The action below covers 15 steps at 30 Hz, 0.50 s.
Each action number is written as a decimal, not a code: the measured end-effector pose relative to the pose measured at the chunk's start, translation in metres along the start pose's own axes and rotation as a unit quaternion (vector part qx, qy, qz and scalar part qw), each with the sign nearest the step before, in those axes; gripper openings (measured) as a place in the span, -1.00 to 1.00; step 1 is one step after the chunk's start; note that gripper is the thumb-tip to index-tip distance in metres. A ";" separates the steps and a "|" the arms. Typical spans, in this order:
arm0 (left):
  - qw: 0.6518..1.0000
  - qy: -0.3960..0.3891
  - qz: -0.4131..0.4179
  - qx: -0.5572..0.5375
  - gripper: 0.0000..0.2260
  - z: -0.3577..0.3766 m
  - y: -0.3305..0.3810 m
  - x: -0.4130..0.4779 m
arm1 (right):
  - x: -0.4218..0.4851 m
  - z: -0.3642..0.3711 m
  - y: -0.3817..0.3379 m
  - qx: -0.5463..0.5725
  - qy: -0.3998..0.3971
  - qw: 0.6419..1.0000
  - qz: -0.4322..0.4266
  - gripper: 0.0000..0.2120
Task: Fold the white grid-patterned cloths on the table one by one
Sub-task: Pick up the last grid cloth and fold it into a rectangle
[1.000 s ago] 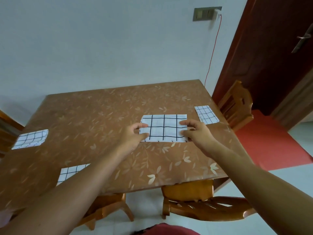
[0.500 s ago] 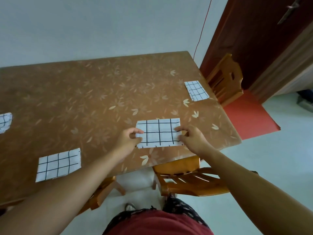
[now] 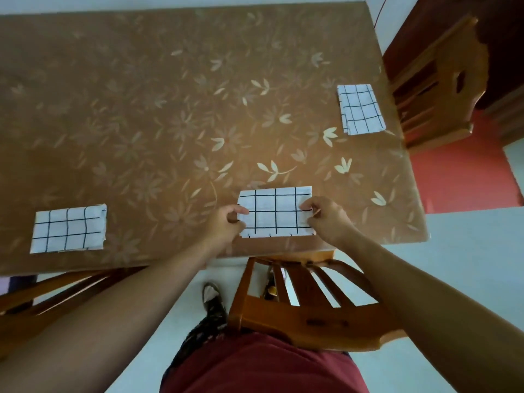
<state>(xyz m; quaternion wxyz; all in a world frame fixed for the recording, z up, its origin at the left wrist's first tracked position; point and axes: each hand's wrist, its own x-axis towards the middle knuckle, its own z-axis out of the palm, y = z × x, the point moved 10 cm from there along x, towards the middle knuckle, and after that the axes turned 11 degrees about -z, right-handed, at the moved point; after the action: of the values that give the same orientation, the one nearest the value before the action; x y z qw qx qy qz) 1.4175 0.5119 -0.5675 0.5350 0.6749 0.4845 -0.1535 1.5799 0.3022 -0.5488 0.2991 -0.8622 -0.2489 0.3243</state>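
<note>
A white cloth with a black grid (image 3: 275, 212) lies flat near the front edge of the brown floral table (image 3: 170, 114). My left hand (image 3: 224, 225) pinches its left edge between thumb and fingers. My right hand (image 3: 326, 217) pinches its right edge. A second grid cloth (image 3: 68, 228) lies folded at the front left of the table. A third grid cloth (image 3: 360, 109) lies folded near the right edge.
A wooden chair (image 3: 306, 302) stands pushed in below the cloth, right in front of my body. Another wooden chair (image 3: 436, 80) stands at the table's right side on a red mat (image 3: 459, 177). A third chair (image 3: 42, 296) shows at the front left.
The cloth has slid toward the front edge of the table with both hands on its sides. The view has tilted downward, so the wall and the far-left cloth have left the frame.
</note>
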 end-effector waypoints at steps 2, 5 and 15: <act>1.000 0.001 -0.024 0.002 -0.74 0.015 -0.004 0.010 | 0.011 0.000 0.015 -0.019 -0.011 1.000 0.005 -0.62; 0.999 -0.013 -0.030 0.003 -0.72 0.039 -0.006 0.023 | 0.023 0.001 0.036 -0.043 -0.031 0.999 0.012 -0.59; 0.972 0.043 0.074 0.219 -0.66 0.074 -0.002 0.035 | 0.042 0.012 0.070 -0.116 -0.080 0.990 0.013 -0.52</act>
<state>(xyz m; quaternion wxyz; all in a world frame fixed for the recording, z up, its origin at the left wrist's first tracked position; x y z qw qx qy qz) 1.4561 0.4645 -0.6227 0.3627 0.8155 0.4107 -0.1863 1.6157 0.2837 -0.6210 0.1720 -0.8653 -0.2969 0.3654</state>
